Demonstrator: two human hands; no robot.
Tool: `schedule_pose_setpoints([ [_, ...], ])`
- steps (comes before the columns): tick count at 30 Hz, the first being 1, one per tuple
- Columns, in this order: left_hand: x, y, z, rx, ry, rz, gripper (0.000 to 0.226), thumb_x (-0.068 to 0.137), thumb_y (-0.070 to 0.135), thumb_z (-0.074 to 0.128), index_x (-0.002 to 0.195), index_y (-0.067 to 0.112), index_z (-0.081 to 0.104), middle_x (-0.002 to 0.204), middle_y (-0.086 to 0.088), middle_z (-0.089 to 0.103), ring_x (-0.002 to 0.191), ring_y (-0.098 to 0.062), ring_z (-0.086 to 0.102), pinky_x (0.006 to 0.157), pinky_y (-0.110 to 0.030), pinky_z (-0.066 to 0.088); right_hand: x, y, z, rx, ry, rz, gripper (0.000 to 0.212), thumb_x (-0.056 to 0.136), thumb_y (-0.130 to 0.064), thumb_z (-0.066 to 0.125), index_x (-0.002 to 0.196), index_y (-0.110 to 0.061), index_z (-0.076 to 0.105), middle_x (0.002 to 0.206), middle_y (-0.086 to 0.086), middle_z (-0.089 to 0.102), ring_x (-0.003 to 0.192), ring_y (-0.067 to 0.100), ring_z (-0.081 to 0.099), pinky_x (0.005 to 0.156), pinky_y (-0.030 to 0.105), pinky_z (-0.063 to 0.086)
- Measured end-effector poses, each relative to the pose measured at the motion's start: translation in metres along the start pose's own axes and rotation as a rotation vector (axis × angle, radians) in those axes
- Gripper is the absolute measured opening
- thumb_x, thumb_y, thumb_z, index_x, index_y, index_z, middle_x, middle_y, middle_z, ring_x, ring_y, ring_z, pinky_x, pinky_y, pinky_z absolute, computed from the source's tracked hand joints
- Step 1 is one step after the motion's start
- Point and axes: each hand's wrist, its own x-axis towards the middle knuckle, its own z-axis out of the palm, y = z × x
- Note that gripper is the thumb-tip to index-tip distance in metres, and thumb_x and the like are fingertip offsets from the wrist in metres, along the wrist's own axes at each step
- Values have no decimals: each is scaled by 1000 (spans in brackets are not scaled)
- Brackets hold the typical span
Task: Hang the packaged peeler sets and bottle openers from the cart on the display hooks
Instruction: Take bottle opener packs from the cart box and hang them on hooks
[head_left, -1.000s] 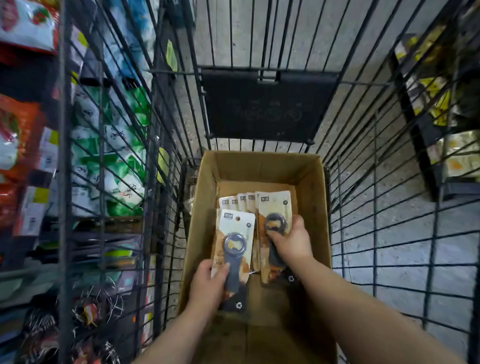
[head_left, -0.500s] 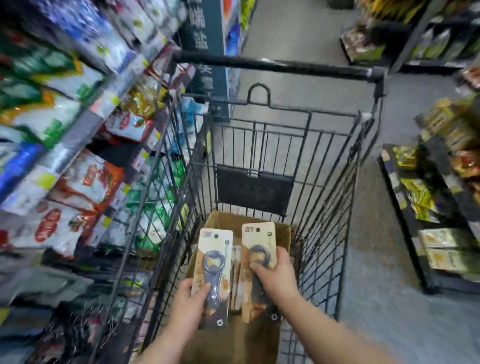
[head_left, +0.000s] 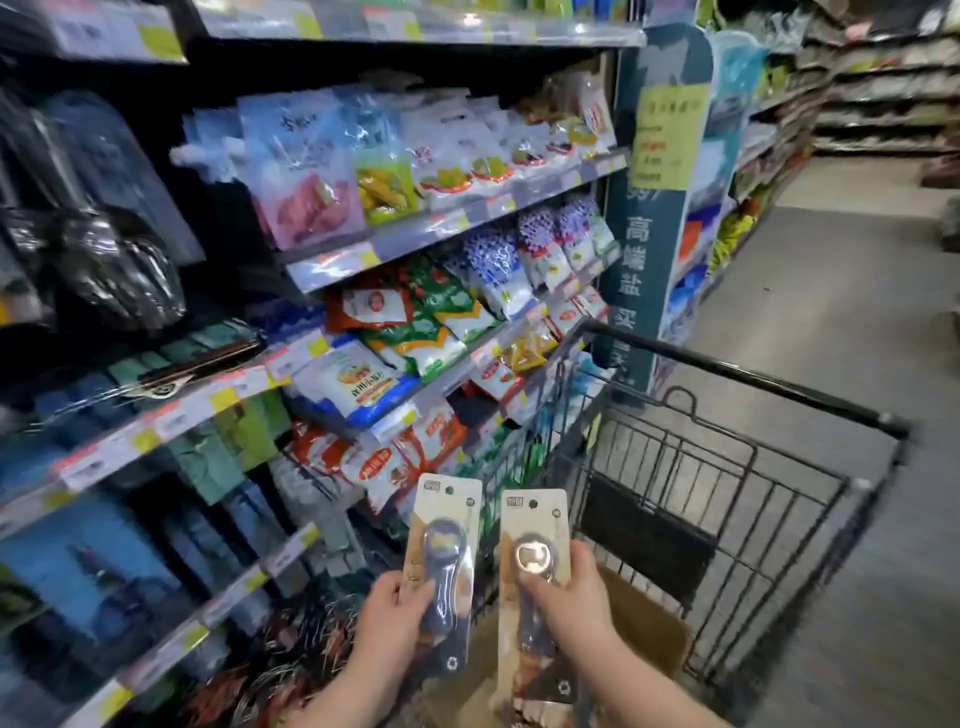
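Cardboard-backed left pack (head_left: 444, 551) and right pack (head_left: 535, 519) of bottle openers, upright side by side at 6 o'clock, lifted clear of the cart (head_left: 753, 381) at 4 o'clock. Left hand (head_left: 389, 618) clamped on the left pack, thumb across the blister, fingers behind. Right hand (head_left: 571, 603) wrapped round the right pack the same way.

Cannot make out any display hooks among the blurred shelves (head_left: 447, 223) from 9 to 12 o'clock, so find them first. Probably best to hang 1 at a time:
- Grip low and leave the hole near the top edge free.
- Line the hole up with the hook tip, then slide straight back.
- Rest the other pack in the cardboard box (head_left: 644, 629) rather than juggling 2.
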Motion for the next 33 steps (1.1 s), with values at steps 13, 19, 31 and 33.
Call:
schedule_pose_setpoints([
  [13, -106, 37, -218, -59, 498, 183, 10, 90, 24, 60, 84, 16, 58, 88, -4, 63, 77, -15, 58, 60, -27, 39, -114, -122, 159, -28, -447, -415, 43, 78, -15, 73, 107, -25, 44, 94, -5, 59, 84, 12, 57, 63, 19, 41],
  [19, -197, 0, -344, -189, 670, 215, 16, 88, 24, 62, 87, 8, 60, 90, -21, 64, 83, -35, 63, 71, -42, 48, -239, -146, 242, -9, -631, -559, 38, 78, -13, 73, 106, -20, 48, 89, -10, 58, 82, 10, 57, 60, 18, 41],
  [31, -409, -68, -524, -306, 962, 323, 16, 89, 19, 60, 77, 11, 56, 71, -12, 59, 61, -24, 55, 59, -35, 43, -504, -150, 348, 96, -943, -682, 38, 77, -14, 72, 108, -20, 51, 93, -7, 61, 85, 12, 59, 66, 25, 44],
  [33, -438, -75, -546, -306, 1028, 334, 14, 88, 20, 61, 77, 12, 58, 69, -7, 62, 58, -21, 56, 51, -28, 44, -536, -151, 364, 122, -992, -681, 39, 77, -15, 72, 108, -23, 51, 92, -11, 60, 83, 6, 59, 63, 20, 45],
])
